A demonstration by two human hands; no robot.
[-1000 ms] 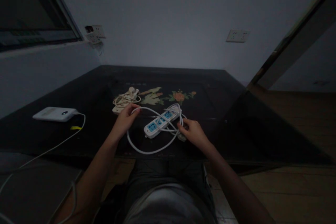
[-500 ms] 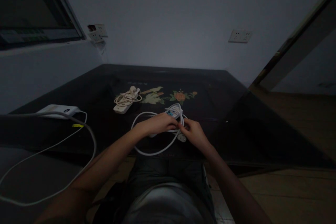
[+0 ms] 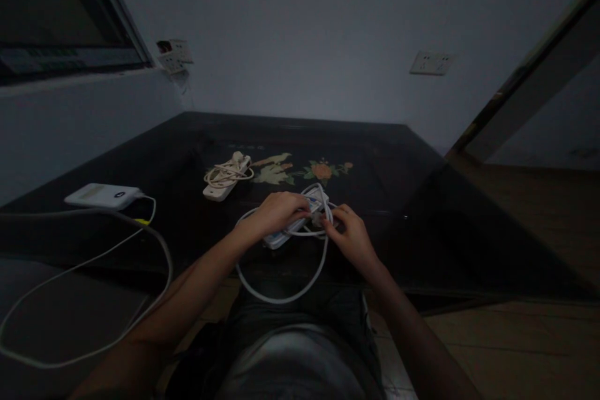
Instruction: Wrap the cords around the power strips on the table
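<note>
A white power strip [image 3: 277, 239] lies slanted near the table's front edge, with its white cable [image 3: 281, 301] wound partly around it. One big loop of the cable hangs over the edge toward me. My left hand [image 3: 281, 209] is over the strip, fingers closed on the cable at its upper part; the fingertips' exact hold is partly hidden. Closed in a pinch, my right hand [image 3: 350, 234] grips the cable at the strip's right side. Between the two hands shows a pale plug [image 3: 317, 219], partly covered by cable and fingers.
A second power strip [image 3: 218, 191], wrapped in its beige cable, lies farther back on the dark table [image 3: 375, 169]. At the left sits a white power bank [image 3: 100, 196] with a cord [image 3: 60, 365] drooping off the table. Wall sockets [image 3: 432, 63] are behind.
The plug has moved up from below my right hand to between both hands. The big cable loop has dropped lower, and my left hand has shifted slightly up and left.
</note>
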